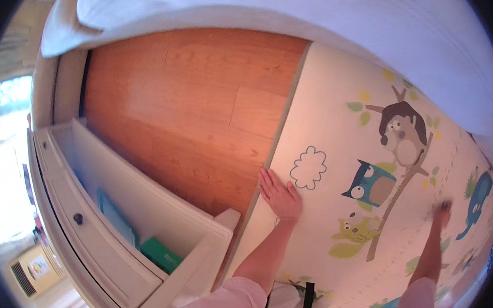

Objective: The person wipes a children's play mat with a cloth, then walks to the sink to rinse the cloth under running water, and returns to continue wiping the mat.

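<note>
A cream play mat (323, 116) printed with cartoon animals lies on the wood floor. My left hand (281, 196) rests flat on the mat at its grey edge, fingers extended, beside a printed cloud outline. At the right, my right hand (443, 213) is over the mat near the printed blue elephant. It is blurred, with a small dark object or patch at its fingers, so its grip cannot be made out. Between the hands are a printed owl and a branch.
A pulled-out cream drawer (141, 167) stands at the left, holding a green box (161, 255) and a light blue item (115, 217). Reddish wood floor (189, 106) shows between drawer and mat. White fabric (284, 5), perhaps bedding or a sofa cover, runs along the far side.
</note>
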Demonstrator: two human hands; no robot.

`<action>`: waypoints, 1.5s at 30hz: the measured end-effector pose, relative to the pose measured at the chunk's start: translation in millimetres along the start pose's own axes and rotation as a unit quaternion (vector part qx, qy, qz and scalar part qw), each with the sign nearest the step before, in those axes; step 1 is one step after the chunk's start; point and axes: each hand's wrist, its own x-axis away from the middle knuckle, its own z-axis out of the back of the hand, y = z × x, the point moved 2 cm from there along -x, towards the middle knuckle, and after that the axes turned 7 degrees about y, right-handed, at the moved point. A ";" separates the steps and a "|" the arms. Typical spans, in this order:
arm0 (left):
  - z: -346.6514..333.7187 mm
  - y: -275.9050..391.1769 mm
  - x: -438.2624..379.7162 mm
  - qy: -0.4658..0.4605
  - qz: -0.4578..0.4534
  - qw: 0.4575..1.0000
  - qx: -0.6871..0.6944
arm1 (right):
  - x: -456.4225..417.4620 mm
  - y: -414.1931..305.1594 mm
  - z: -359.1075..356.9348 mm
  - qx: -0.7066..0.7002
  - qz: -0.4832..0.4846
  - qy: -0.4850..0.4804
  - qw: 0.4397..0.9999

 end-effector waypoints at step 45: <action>-6.7 -15.7 4.0 -0.046 0.052 0.995 0.069 | 319.4 -601.3 254.8 -0.451 0.624 -0.144 0.621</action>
